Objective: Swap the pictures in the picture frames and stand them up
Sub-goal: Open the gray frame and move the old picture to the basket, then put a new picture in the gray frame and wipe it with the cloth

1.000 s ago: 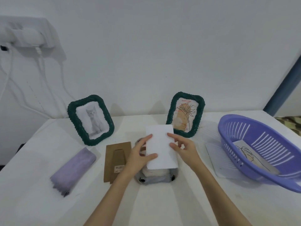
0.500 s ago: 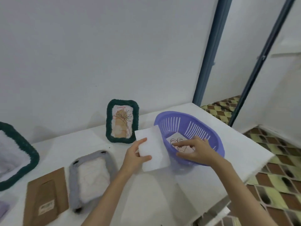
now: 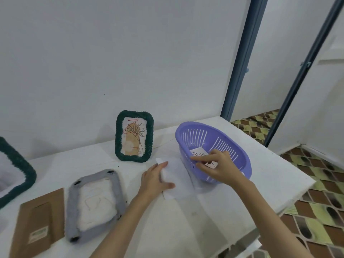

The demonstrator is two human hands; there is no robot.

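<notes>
White surface point(image 3: 232, 198) carries everything, set against a pale wall. Purple slotted plastic basket point(image 3: 240, 155) sits at the right, near the surface's far right corner. Green woven frame point(image 3: 119, 138) stands upright by the wall, left of the basket, showing an orange-and-red line drawing. A second green woven frame point(image 3: 28, 175) is cut off by the left edge, its picture not readable. Grey woven frame point(image 3: 118, 190) lies flat face down near the front, white backing showing, a brown cardboard backboard point(image 3: 39, 226) flat just beside it on the left. White sheet point(image 3: 176, 181) lies on the surface between the grey frame and the basket, its right edge close against the basket's wall. Left hand point(image 3: 152, 181) grips the sheet's left edge, thumb on top pointing right, fingers point(image 3: 162, 165) curled at the far corner; whether the sheet is fully flat or slightly lifted, cannot tell. Right hand point(image 3: 221, 168) reaches over the near rim into the basket, fingers bent down and bunched onto a small white picture point(image 3: 198, 151) with a black line drawing lying on the basket's floor; looks like a pinch on its near edge, but the contact is partly hidden by the hand. Patterned brown and yellow floor tiles point(image 3: 316, 183) show at the right, past a blue door frame point(image 3: 240, 58)
</notes>
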